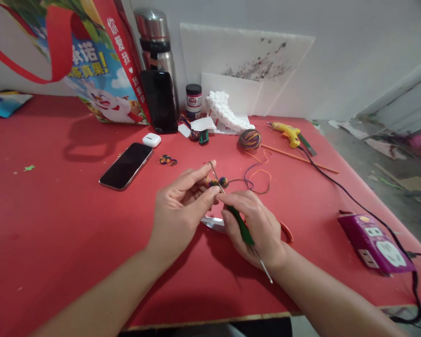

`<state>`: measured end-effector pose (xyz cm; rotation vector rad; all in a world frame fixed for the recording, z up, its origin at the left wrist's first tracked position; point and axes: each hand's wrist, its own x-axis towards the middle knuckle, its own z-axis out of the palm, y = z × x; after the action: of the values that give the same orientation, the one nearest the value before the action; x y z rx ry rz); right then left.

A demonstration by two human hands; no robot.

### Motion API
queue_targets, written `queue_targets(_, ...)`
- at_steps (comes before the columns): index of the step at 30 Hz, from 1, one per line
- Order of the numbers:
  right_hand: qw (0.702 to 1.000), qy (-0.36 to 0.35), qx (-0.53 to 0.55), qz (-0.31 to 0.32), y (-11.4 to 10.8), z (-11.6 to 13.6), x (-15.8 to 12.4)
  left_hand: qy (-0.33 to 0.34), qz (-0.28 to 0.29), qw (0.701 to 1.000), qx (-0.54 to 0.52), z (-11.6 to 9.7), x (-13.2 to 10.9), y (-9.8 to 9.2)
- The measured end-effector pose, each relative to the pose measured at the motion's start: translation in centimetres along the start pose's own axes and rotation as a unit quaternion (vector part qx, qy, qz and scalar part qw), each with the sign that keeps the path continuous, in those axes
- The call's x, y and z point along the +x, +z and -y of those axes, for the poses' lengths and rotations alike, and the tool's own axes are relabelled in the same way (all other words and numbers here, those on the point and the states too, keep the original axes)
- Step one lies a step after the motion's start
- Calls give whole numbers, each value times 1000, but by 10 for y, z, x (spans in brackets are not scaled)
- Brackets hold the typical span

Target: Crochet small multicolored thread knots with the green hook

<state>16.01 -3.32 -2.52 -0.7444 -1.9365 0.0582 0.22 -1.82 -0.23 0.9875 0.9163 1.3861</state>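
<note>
My left hand (182, 201) pinches a small multicoloured crochet piece (223, 181), its index finger raised with yarn over it. In my right hand (254, 220) is a crochet hook (243, 228) with a green handle, its thin metal tip at the crochet piece. The hook's other metal end sticks out below the palm. A strand of yarn (257, 175) runs from the piece across the table to a multicoloured yarn ball (250, 139). Under my hands lie scissors (213, 223) with orange handles, partly hidden.
On the red table (73, 252) are a phone (127, 166), a white earphone case (151, 140) and another small crochet piece (167, 160). Behind stand a gift bag (105, 79), a steel flask (154, 28) and a dark phone (159, 100). At right are a yellow glue gun (286, 133) and a purple power strip (375, 243).
</note>
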Motion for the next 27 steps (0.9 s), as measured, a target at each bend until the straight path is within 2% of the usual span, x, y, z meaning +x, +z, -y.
queue_targets(2,1000,6,-24,-11,2,2,-1,2,-14,1000,6,1,-2,1)
queue_targets(6,997,0,-78,-12,5,5,-3,-37,-32,998,-32,-1,-7,7)
queue_targets(12,998,-17,-54,-8,0,0,-3,-94,-19,992,-83,-6,-6,10)
queue_targets(18,999,27,38,14,-5,-2,0,-32,28,999,-22,-3,0,0)
queue_targets(22,997,53,45,15,-8,0,-1,-7,20,1000,-2,-5,1,0)
queue_targets(27,998,43,37,14,-9,0,-3,17,11,999,25,-7,0,0)
